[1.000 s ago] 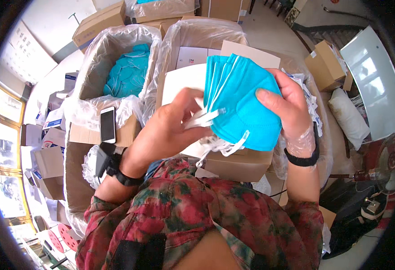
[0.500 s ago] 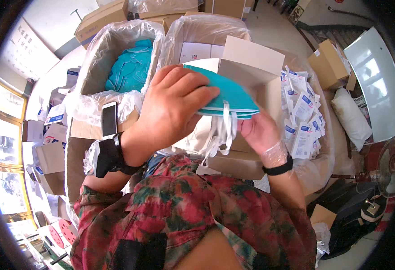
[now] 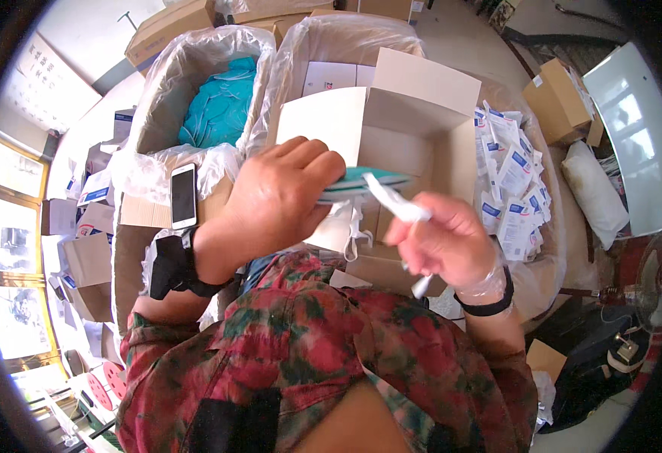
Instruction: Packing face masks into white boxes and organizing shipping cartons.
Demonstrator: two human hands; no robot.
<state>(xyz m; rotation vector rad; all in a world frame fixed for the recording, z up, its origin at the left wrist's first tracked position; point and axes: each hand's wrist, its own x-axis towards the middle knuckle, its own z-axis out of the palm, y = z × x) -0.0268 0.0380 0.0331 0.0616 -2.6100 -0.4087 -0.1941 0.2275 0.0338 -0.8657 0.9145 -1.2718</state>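
A folded bundle of teal masks [image 3: 357, 180] is held edge-on above the open carton [image 3: 414, 113], its left end tucked under the curled fingers of the left hand [image 3: 278, 185]. The bundle pokes out to the right past those knuckles. The left hand is grasping it; the back of the hand covers that end, so how many masks there are, and just how the thumb sits, cannot be made out.

White straps [image 3: 391, 198] run from the bundle to the right hand [image 3: 448, 241], whose bent fingers are closed on them, apart from the masks themselves. That hand is blurred, and which fingertips pinch the straps is hard to tell. Other loops [image 3: 355, 234] dangle below the bundle.

Right of the carton lies a heap of white packets [image 3: 516, 177], partly hidden by its wall. To the left, more masks [image 3: 221, 106] fill a plastic-lined box [image 3: 153, 124], with a phone [image 3: 184, 198] near it. The picture's dark round rim cuts off the room's edges.
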